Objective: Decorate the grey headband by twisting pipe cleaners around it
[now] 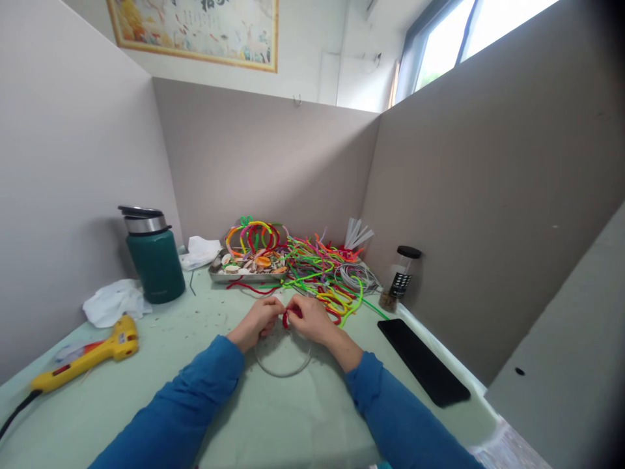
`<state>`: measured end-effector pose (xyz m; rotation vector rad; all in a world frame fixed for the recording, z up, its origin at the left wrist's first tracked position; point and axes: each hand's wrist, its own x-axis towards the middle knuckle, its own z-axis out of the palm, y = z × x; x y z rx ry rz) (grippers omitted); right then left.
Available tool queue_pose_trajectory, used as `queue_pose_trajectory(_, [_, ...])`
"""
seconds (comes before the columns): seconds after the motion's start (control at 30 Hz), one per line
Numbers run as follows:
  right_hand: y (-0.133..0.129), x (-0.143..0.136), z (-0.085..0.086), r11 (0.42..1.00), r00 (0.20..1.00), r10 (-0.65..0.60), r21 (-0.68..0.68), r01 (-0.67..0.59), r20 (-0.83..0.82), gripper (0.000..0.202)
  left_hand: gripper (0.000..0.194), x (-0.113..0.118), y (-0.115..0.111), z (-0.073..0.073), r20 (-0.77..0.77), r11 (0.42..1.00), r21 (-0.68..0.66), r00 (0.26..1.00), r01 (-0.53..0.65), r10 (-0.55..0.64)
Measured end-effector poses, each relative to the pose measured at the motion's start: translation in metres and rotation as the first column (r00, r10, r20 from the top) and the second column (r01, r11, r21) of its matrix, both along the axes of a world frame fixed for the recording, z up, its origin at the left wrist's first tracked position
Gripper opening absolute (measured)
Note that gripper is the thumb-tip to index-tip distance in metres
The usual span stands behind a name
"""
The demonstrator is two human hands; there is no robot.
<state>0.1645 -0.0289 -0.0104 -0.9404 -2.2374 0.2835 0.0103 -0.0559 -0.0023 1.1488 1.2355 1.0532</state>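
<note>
Both hands meet over the middle of the table, fingertips nearly touching. A thin grey ring [283, 376], seemingly of wire, hangs or lies below them, its upper part hidden by the fingers. My left hand [258, 320] is closed in a pinch at the ring's top left. Fuzzy red pipe cleaner [286, 320] shows between the hands, a short piece of it dangling inside the ring. My right hand [311, 318] is closed, thumb and forefinger pinching the red pipe cleaner against the ring's top. Exactly how the red piece wraps the ring is hidden.
Behind the hands lie a heap of coloured pipe cleaners [317, 260] and a metal tray [244, 278] of shell-like pieces. At left stand a green bottle [157, 264] and a yellow glue gun [92, 355]. A black phone [422, 361] and a black-lidded jar [401, 277] are at right.
</note>
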Motion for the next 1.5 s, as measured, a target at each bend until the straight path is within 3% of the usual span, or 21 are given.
queue_pose_trajectory(0.77, [0.0002,-0.0003,-0.0008,0.999,1.000,0.001,-0.034,-0.001,-0.015,0.010,0.024,0.0007,-0.0004,-0.0006,-0.019,1.000,0.008,1.000,-0.011,0.011])
queue_pose_trajectory(1.5, [0.0031,-0.0054,-0.0038,1.000,0.999,0.011,-0.014,-0.011,-0.045,0.006,0.015,0.0021,0.0009,-0.0009,-0.076,1.000,0.010,0.997,-0.022,0.023])
